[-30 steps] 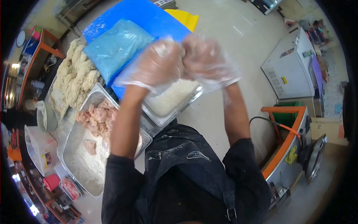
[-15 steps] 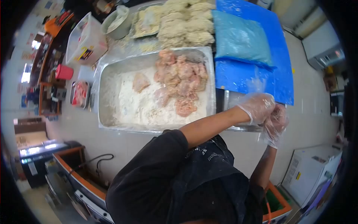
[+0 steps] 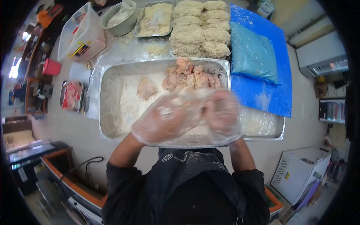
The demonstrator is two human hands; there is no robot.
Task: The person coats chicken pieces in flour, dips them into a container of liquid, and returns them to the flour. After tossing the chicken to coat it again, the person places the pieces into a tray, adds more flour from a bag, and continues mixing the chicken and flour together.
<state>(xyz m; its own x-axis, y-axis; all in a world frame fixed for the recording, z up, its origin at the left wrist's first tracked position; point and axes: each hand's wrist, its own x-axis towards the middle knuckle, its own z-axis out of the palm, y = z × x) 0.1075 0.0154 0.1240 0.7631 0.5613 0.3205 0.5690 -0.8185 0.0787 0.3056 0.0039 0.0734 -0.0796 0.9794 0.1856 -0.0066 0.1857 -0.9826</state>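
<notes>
A large metal tray [image 3: 108, 84] holds white flour, with raw meat pieces [image 3: 193, 77] heaped at its back right and one piece [image 3: 146, 88] lying apart. Over the tray's front part are both of my hands, in clear plastic gloves. My left hand [image 3: 165, 118] is blurred, and its fingers reach toward the right one. Close beside it, my right hand [image 3: 223, 112] is curled, with its fingers smeared by motion. Whether either hand holds anything is hidden.
Behind the tray stand coated pieces [image 3: 200, 30], a crumb tray [image 3: 153, 20], a grey bowl [image 3: 119, 18] and a clear bin [image 3: 82, 35]. A blue bag [image 3: 253, 54] lies on a blue board [image 3: 283, 82]. At right is another tray [image 3: 258, 122]; at left, a small meat tray [image 3: 71, 95].
Both hands have moved left from beside the blue board to over the flour tray. The camera view has shifted, and the tray at right now shows more fully.
</notes>
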